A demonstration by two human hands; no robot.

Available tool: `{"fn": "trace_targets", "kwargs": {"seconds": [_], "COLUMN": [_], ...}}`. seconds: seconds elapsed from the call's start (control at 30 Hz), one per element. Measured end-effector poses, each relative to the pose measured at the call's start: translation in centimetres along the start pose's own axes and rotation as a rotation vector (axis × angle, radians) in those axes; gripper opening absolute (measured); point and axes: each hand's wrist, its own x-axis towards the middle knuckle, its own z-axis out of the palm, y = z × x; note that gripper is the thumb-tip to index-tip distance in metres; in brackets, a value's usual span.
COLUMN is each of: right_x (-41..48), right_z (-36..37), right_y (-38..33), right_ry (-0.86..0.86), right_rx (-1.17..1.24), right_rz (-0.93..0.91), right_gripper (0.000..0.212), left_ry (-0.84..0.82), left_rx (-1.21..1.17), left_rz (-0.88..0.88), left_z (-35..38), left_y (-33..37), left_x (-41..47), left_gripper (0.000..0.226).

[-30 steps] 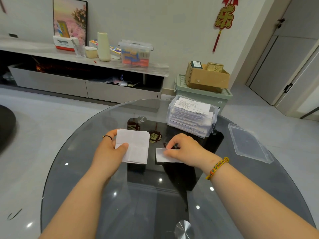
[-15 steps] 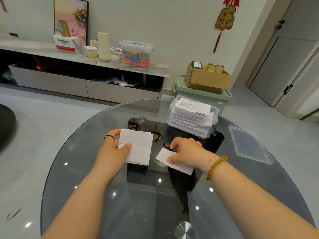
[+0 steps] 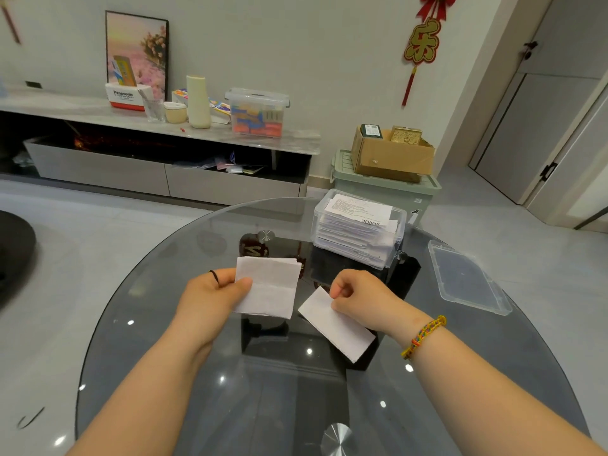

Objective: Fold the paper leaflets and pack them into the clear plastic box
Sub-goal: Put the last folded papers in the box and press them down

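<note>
The round glass bench point(image 3: 197, 357) fills most of my view. Its near edge is cut off at the bottom, and a dark base shows through the glass, hard to make out.

The clear plastic box point(image 3: 318, 222) stands open at the far side of the bench. The packed leaflets point(image 3: 358, 210) reach its rim. The top sheet carries print and a barcode too small to read, and I cannot count the sheets below it. The lid point(image 3: 467, 278) lies flat on the glass, right of the box and apart from it.

In front of the box and to its left, my left hand point(image 3: 210, 301) holds a stack of leaflets point(image 3: 268, 287) above the glass. My thumb is clamped on top at the stack's left edge. The other fingers are hidden behind the paper, so I cannot see how they lie. A crease runs across the top sheet.

Directly in front of the box, nearer me than the stack, my right hand point(image 3: 362, 297) has its fingers curled together, pinching the far edge of one folded leaflet point(image 3: 335, 324). The strip slants away from the box toward me. I cannot tell whether its near end rests on the glass. My palm hides part of its right side.

A woven bracelet point(image 3: 424, 335) sits on my right wrist, and a thin black band point(image 3: 214, 277) circles one left finger.
</note>
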Motion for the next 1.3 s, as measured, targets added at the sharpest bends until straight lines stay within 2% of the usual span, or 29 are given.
{"fn": "trace_targets", "kwargs": {"seconds": [0.13,0.33,0.53,0.63,0.77,0.83,0.9,1.13,1.23,1.3], "right_x": [-1.0,-0.1,2.6,4.0,5.2,5.7,6.1,8.7,10.7,12.0], "right_z": [-2.8,-7.7,-10.6,-11.9,-12.6,-12.7,-13.0,-14.0,-13.6,-13.1], "right_y": [1.3,3.7,5.4,6.3,7.0,7.1,6.8,4.6,3.5,2.7], "right_ry": [0.089,0.226,0.206,0.229,0.223,0.219,0.229,0.254,0.232,0.220], "right_rx": [0.195,0.358,0.346,0.367,0.425,0.401,0.374,0.351,0.310,0.262], "right_rz": [-0.026,-0.063,-0.107,-0.129,-0.128,-0.132,-0.141,-0.153,-0.148,-0.151], "right_gripper": [0.028,0.027,0.024,0.024,0.025,0.026,0.028,0.030,0.025,0.018], "left_ry": [-0.030,-0.050,-0.038,-0.069,-0.033,0.001,0.012,-0.004,-0.032,-0.079], "left_rx": [-0.016,0.051,0.087,0.142,0.345,0.554,0.710,1.073,1.121,1.003], "left_rz": [-0.006,0.145,0.117,0.119,0.125,0.160,0.191,0.339,0.327,0.275], "left_z": [0.5,6.0,12.7,14.3,14.7,14.7,14.8,15.2,14.9,14.6], "left_y": [1.2,6.9,9.7,9.6,8.7,8.2,8.2,8.3,8.0,7.7], "left_x": [0.2,4.5,11.2,13.3,15.0,15.6,15.6,15.4,15.5,15.6], "left_gripper": [0.017,0.016,0.013,0.020,0.009,0.017,0.015,0.017,0.033,0.045]}}
